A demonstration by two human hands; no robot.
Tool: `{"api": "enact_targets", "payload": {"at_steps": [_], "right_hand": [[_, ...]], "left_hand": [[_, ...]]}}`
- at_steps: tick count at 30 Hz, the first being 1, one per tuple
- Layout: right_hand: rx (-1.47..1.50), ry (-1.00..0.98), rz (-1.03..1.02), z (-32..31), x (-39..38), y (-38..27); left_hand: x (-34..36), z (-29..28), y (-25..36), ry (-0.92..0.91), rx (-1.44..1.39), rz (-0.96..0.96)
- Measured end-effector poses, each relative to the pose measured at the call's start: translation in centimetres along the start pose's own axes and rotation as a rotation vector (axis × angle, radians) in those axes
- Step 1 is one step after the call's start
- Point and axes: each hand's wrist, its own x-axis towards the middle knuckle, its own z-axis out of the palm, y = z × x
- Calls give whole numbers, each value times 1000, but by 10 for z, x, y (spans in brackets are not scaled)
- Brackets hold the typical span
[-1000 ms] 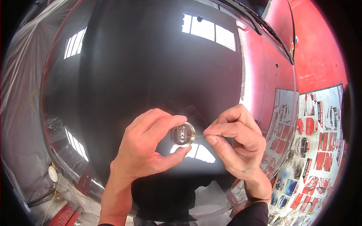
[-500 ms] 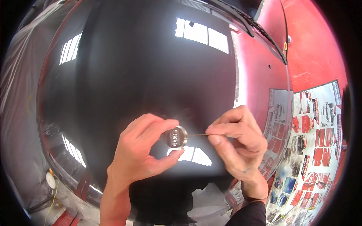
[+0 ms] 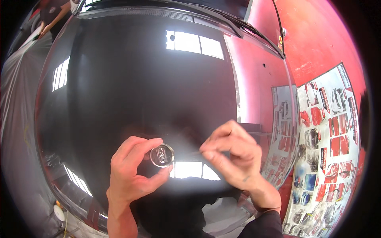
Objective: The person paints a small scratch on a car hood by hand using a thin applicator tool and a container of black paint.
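A small round chrome-rimmed badge (image 3: pixel 162 155) with a raised emblem is held by its edge between the thumb and fingers of my left hand (image 3: pixel 133 170). To its right my right hand (image 3: pixel 234 158) is closed, pinching a thin wire-like piece (image 3: pixel 195 152) that points toward the badge and is blurred; whether its tip touches the badge I cannot tell. Both hands are over the glossy black car hood (image 3: pixel 139 91), which mirrors windows and a dark silhouette.
Wipers (image 3: pixel 256 31) and a vented cowl lie at the hood's far edge. Translucent plastic sheeting (image 3: pixel 20 99) is on the left, with another person (image 3: pixel 53 16) beyond at top left. On the right, a printed poster (image 3: pixel 325 154) of car photos hangs on a red surface (image 3: pixel 321 35).
Both hands and the badge now sit lower and further left in the picture. The view has shifted, bringing the windshield base and the other person into sight.
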Motion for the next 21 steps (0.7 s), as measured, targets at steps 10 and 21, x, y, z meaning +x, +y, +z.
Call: {"api": "enact_targets", "payload": {"at_steps": [10,21], "right_hand": [[427,470,350,-87,120,139],[396,606,460,-107,169,218]], "left_hand": [[1,5,-8,-12,37,9],[2,8,-15,-32,65,20]]}}
